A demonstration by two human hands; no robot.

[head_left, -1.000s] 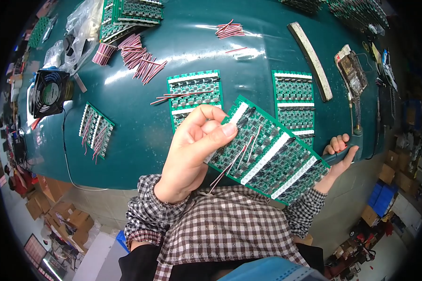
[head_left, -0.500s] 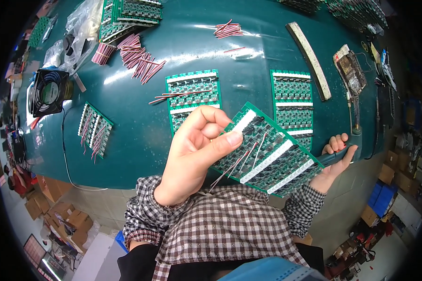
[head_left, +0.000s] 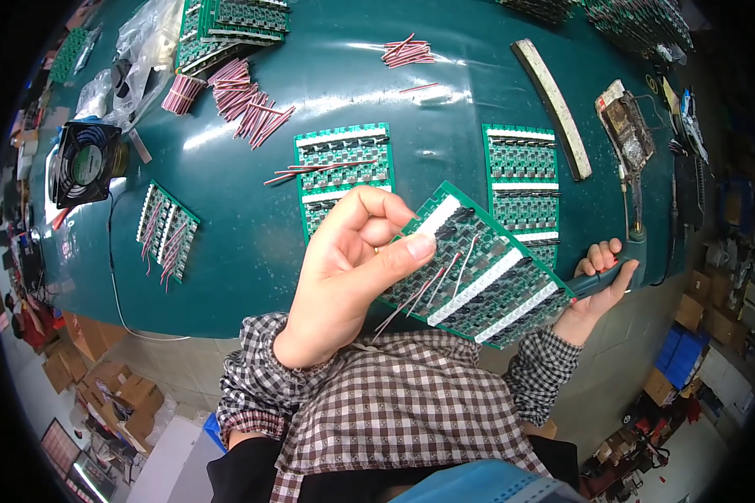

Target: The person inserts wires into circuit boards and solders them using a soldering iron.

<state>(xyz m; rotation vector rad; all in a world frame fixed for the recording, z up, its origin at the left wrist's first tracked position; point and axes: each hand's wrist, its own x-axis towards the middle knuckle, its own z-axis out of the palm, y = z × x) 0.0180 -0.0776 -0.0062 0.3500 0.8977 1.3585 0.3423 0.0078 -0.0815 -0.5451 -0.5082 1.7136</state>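
Note:
My left hand (head_left: 352, 268) pinches the upper left edge of a green circuit board panel (head_left: 499, 289) between thumb and bent fingers. The panel tilts over the table's near edge, with white strips across it. Several thin red, black and white wires (head_left: 419, 295) lie on its face and stick out below. My right hand (head_left: 600, 277) is wrapped round the dark handle of what looks like a pistol-shaped soldering iron (head_left: 635, 250), its shaft pointing away toward a stained metal holder (head_left: 625, 134). The panel's right corner overlaps the right hand's near side.
Two more panels (head_left: 344, 138) (head_left: 524, 151) lie flat beyond my hands. At left are a small wired board (head_left: 168, 230), a black fan (head_left: 88, 165) and red-white wire bundles (head_left: 252, 105). Stacked boards (head_left: 247, 18) stand farther back. A long pale curved strip (head_left: 554, 109) lies right.
Both hands keep their grips and nearly the same places. The view has shifted only slightly; the held panel and wires show no clear change.

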